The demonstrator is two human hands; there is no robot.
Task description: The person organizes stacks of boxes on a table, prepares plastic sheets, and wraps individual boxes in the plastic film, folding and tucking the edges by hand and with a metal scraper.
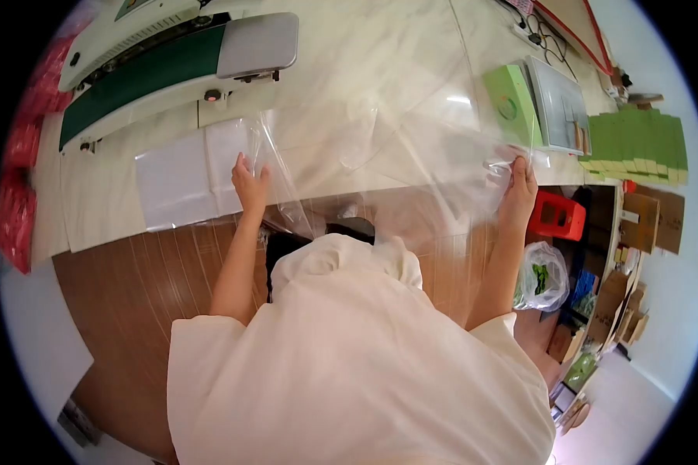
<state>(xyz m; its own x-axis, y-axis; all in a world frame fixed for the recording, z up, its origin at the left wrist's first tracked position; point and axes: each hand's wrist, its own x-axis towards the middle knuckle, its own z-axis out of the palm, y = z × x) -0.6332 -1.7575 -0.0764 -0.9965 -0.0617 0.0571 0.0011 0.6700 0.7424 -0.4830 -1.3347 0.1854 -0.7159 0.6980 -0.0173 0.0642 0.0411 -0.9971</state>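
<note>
A wide clear plastic bag or sheet [442, 174] stretches across the front of the table, its lower part hanging past the table edge. At its right end my right hand [522, 186] has its fingers closed on the plastic. My left hand [250, 184] is at the other end, beside the folds of the plastic, with thumb and fingers apart; whether it touches the plastic is hard to make out. Under and left of that hand lie white sheets in a clear sleeve [180, 178], slightly over the table edge.
A machine with a green belt [147, 74] and grey plate [257, 45] stands at the back left. A green box [510, 105] and a clear-covered box [558, 105] are at the right. Below them are a red stool [556, 215] and a bagged bin [543, 279].
</note>
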